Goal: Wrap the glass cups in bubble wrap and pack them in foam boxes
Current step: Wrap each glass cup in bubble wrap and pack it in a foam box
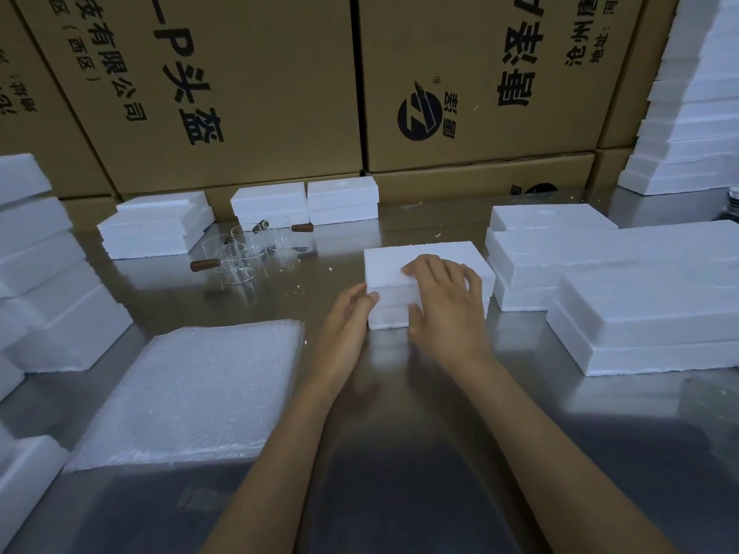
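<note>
A closed white rectangular foam box point(424, 257) sat near the middle of the shiny metal surface point(392, 393), its lid on. The right hand point(444, 297) lay over the box's near top edge, fingers curled across the lid and the thumb pressed against the front face, so it gripped the box from above. The left hand point(350, 313) met the box at its left front corner, thumb and fingertips pinching the edge there.

To the left and slightly nearer lay a flat stack of white bubble wrap sheets point(192, 393), just beside the left forearm. Farther back and to the left stood a cluster of clear glass cups with brown wooden handles point(248, 253), unwrapped and apart from the box being held. Behind the cups, three more white foam boxes point(156, 229) lined the back edge of the surface.

Stacks of larger white foam slabs point(640, 309) lay just right of the held box, and other foam pieces point(40, 273) were piled along the left side. A tall stack of foam point(696, 113) rose at the far right. Brown cardboard cartons with black printed characters point(240, 94) formed a wall behind everything. Small white foam crumbs point(298, 289) dotted the surface between the cups and the box.
</note>
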